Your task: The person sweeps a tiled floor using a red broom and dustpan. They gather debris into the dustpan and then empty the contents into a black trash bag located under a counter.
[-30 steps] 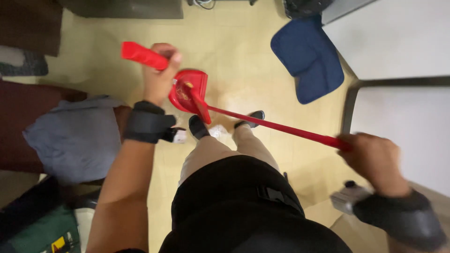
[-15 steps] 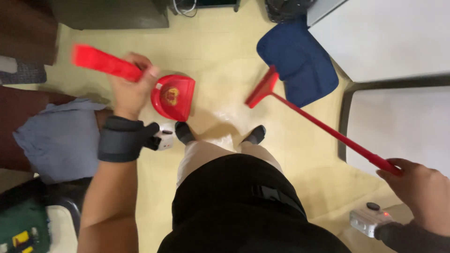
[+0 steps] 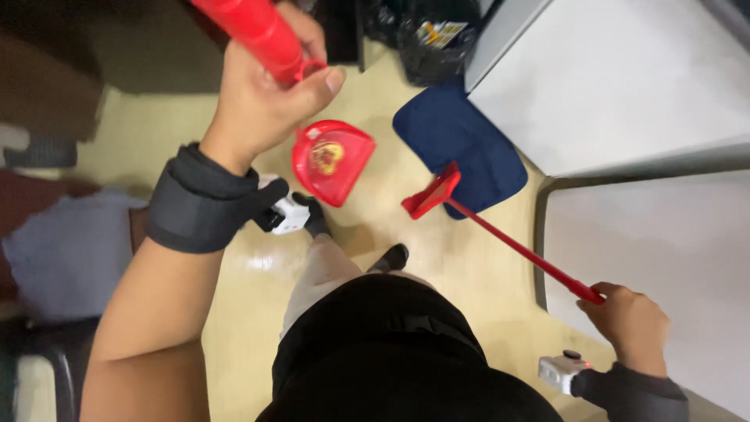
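My left hand (image 3: pixel 262 94) grips the dustpan (image 3: pixel 332 160) handle, right hand (image 3: pixel 629 324) grips the broom (image 3: pixel 500 234); I'd lower the pan flat first.

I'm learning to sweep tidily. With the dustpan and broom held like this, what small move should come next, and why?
Probably lower the red dustpan to the floor. The left hand holds it by its handle, raised and tilted, while the right hand holds the red broom, whose head sits by the blue mat.
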